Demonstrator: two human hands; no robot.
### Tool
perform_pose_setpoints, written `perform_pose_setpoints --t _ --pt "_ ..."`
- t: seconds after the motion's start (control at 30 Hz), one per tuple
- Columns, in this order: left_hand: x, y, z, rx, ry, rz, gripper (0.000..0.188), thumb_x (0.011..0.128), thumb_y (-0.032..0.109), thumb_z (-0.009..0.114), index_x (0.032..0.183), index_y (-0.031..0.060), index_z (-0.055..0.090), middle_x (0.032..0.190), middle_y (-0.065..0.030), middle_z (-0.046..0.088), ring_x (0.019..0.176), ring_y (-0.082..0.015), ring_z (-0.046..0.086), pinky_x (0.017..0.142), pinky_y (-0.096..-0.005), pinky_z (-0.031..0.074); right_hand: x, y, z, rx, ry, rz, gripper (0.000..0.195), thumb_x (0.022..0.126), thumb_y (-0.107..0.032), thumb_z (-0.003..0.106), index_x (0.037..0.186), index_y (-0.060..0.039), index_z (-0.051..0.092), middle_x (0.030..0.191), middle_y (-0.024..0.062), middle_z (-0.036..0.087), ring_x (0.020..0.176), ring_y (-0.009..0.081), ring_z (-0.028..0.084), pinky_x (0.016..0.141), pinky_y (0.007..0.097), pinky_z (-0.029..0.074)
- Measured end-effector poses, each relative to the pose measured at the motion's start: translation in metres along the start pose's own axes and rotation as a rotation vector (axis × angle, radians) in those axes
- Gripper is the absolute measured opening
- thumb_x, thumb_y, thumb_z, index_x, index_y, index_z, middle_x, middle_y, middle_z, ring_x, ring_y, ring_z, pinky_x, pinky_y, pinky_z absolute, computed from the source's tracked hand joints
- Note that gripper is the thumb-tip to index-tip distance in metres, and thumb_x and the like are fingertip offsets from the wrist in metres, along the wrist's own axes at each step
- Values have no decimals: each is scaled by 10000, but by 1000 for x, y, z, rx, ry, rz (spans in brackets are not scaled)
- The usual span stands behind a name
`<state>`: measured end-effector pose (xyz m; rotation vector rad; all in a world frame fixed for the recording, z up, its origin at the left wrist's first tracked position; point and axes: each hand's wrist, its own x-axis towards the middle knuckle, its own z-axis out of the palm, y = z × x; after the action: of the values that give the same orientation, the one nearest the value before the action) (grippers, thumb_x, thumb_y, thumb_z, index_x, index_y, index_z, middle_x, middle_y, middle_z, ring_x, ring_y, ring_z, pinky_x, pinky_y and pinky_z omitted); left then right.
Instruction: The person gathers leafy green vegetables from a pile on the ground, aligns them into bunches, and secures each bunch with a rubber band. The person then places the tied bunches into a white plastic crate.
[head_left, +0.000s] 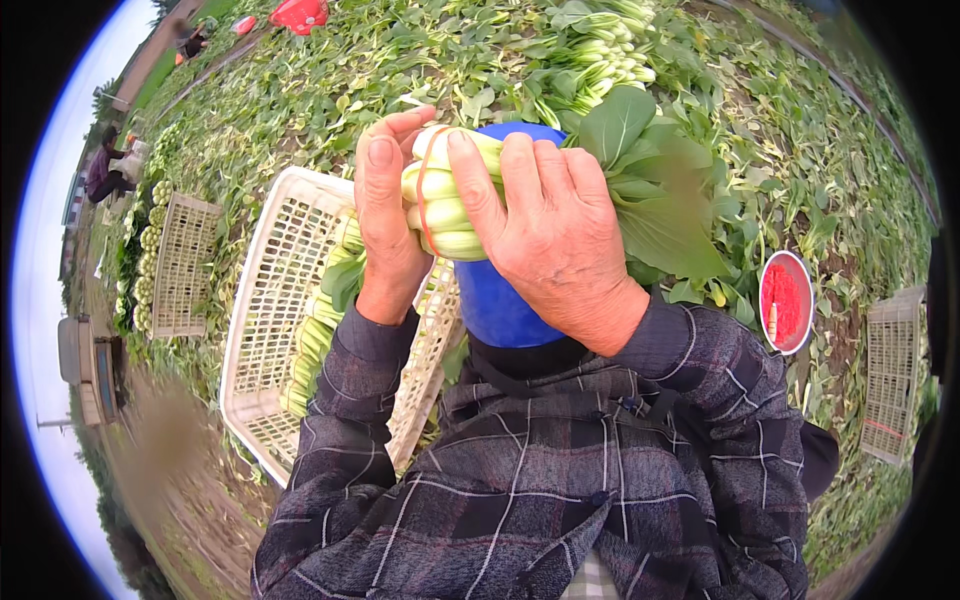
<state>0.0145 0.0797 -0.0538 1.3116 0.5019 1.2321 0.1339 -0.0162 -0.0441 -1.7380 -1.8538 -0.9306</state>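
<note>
A bundle of green leafy stalks, likely bok choy (457, 232), lies across my hands above a blue rounded object (499, 300). A red band circles its pale stalk ends, and its broad leaves spread to the right. My right hand (555, 232) grips the bundle from above, fingers over the stalks. My left hand (390, 210) is upright at the butt end, thumb and fingers beside the banded stalks; how firmly it touches them is unclear. Left of my lap a pale plastic crate (251, 360) holds more such bundles (311, 337).
At right stands a white bowl (811, 307) of red bands, with another crate (889, 375) beyond. Cut bok choy (611, 56) lies ahead among leaves. A filled crate (180, 262), a seated person (109, 165), another person and a red bag (300, 15) are farther left.
</note>
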Motion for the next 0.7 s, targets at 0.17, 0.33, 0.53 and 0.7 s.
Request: perform_pose_setpoints --t 0.17,0.33,0.53,0.7 --pt "-22 7 -22 236 27 186 308 846 127 751 1091 11 605 1221 -122 590 1062 -163 573 938 -328 447 0 -14 2 -103 18 -3 521 839 -193 576 1342 -62 537 1044 157 577 919 276 577 813 370 444" --pt "-21 19 -30 526 109 157 219 821 196 775 983 84 678 1085 -46 663 1028 -159 583 841 -308 390 0 -24 0 -176 -11 -16 504 869 -205 553 1350 -56 529 1061 170 584 955 291 576 871 382 438" --pt "-25 31 -24 721 138 309 154 798 136 784 916 70 708 1070 -58 664 1011 -162 589 834 -323 418 -1 -31 2 -191 -16 -25 489 891 -202 533 1351 -37 521 1062 184 587 966 308 572 900 391 432" --pt "-24 34 -21 609 142 170 99 808 59 753 898 52 713 1083 -69 659 1021 -189 595 919 -344 441 -1 -33 0 -213 -22 -35 488 894 -200 524 1345 -14 519 1060 189 587 965 314 569 902 386 428"
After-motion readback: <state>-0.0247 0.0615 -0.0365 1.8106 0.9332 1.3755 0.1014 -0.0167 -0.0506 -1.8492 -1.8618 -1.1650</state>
